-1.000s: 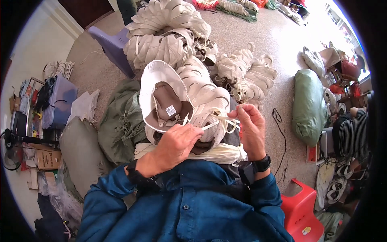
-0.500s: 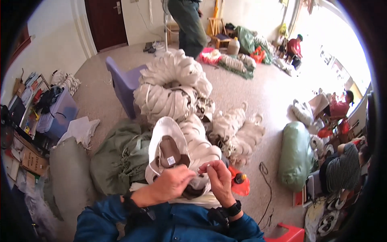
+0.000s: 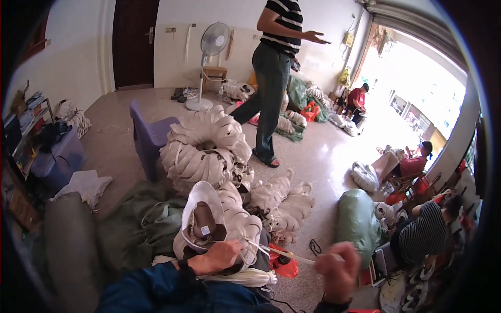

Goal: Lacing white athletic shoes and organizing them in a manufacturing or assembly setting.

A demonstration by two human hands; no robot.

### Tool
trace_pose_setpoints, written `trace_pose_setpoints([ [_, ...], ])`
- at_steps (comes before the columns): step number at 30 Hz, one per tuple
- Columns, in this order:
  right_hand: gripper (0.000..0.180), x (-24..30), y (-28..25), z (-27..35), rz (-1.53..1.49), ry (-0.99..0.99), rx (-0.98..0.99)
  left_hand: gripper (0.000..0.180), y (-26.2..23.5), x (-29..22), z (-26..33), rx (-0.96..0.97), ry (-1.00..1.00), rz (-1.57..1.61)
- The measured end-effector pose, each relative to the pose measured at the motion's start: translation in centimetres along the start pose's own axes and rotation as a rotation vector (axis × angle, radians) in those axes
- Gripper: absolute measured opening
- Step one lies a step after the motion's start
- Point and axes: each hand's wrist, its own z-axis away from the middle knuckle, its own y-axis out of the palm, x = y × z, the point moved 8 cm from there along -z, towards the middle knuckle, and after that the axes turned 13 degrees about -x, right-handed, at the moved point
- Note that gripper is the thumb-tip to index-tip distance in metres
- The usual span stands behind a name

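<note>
A white shoe upper with a brown lining and a small pale label lies in front of me. At its near edge, my left hand is closed, fingers pressed together against the white material. White cord runs taut from beside those fingertips to my right hand, raised to the right. That hand is closed on the cord and slightly blurred. A bundle of loose white strands lies below my left hand across my lap.
Ring-shaped stacks of white uppers rise ahead beside a purple chair. Green sacks lie left, another green sack right. A person stands beyond the stacks near a fan; several others sit at the right.
My right hand has moved far to the right, drawing the cord out straight; my left hand stays by the upper. The view has shifted up, and the standing person now shows farther right.
</note>
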Motion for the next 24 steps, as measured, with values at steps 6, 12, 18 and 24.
trace_pose_setpoints([
  [6, 0.017, -10.4, 6.1, 1.2, 0.182, 0.189, 0.269, 0.02, -7.3, -8.2, -2.6, -0.128, 0.219, 0.09],
  [12, 0.009, -11.6, 9.9, 2.9, 0.193, -0.022, 0.287, 0.022, -11.2, -10.3, -1.9, -0.215, 0.191, 0.099],
  [18, 0.01, -10.7, 10.2, 3.6, 0.312, -0.058, 0.313, 0.021, -12.8, -9.0, -1.0, -0.256, 0.095, 0.267],
  [24, 0.012, -10.1, 9.6, 3.0, 0.407, -0.113, 0.259, 0.015, -13.4, -8.3, -1.2, -0.291, 0.042, 0.319],
])
